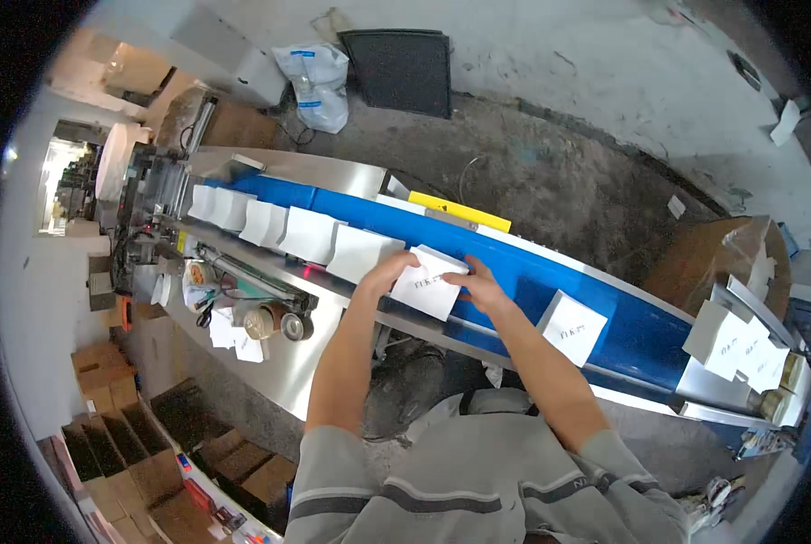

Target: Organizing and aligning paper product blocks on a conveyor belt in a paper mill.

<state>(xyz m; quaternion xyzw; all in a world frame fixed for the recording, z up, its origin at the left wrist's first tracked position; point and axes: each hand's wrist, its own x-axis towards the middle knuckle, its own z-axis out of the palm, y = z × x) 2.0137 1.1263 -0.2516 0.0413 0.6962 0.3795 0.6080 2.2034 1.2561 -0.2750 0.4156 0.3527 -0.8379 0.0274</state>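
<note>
A white box (pixel 426 295) with dark marks on its front is gripped between both my hands over the near edge of the blue conveyor belt (pixel 501 269). My left hand (pixel 393 272) holds its upper left side, thumb toward its top. At its right side is my right hand (pixel 481 285), with thumb and fingers on the upper corner. Several plain white boxes (pixel 311 232) stand in a row along the belt to the left. Another marked white box (pixel 572 328) sits apart on the belt to the right.
More marked boxes (pixel 730 344) gather at the belt's right end. Tape rolls (pixel 262 321) lie on the metal table at left, near a machine (pixel 156 181). A yellow bar (pixel 460 211) edges the conveyor's far side. Cardboard cartons (pixel 143 471) stand lower left, and a large carton (pixel 723 258) right.
</note>
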